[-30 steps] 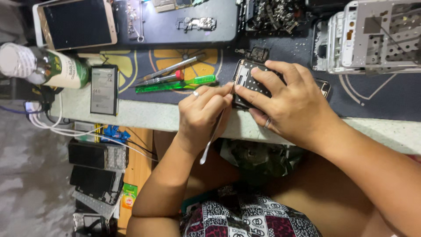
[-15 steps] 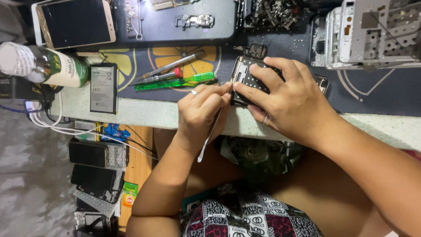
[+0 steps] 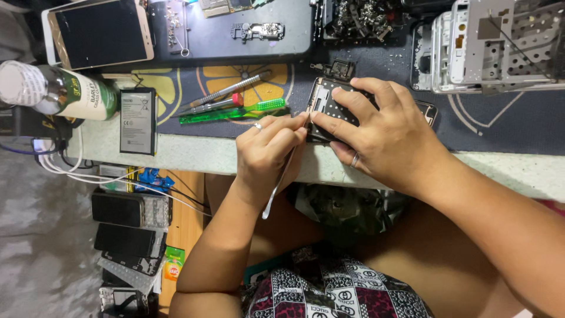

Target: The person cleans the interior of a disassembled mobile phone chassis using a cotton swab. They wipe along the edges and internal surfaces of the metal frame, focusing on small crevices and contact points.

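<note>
Near the frame's centre, an opened dark smartphone chassis (image 3: 329, 109) was pinned flat beneath the spread right hand (image 3: 385, 138). Thin silver metal tweezers (image 3: 281, 179) were pinched in the closed left hand (image 3: 268, 154), their long axis angled up-right, tips touching the chassis's left edge.

At the edge of the table (image 3: 194, 154), the left hand (image 3: 268, 150) grips a thin pair of metal tweezers (image 3: 278, 185) whose tip meets the near edge of an opened phone (image 3: 329, 106), while the right hand (image 3: 385, 138) lies flat over that phone and pins it to the dark mat (image 3: 500, 126). Just left of the hands lie a green-handled screwdriver (image 3: 235, 112) and a grey one (image 3: 226, 91), with a flat black battery (image 3: 138, 121) and a green bottle (image 3: 59, 91) further left. A gold-rimmed phone (image 3: 100, 32) lies screen up at the top left, and bare white phone frames (image 3: 494, 47) are stacked at the top right.
</note>
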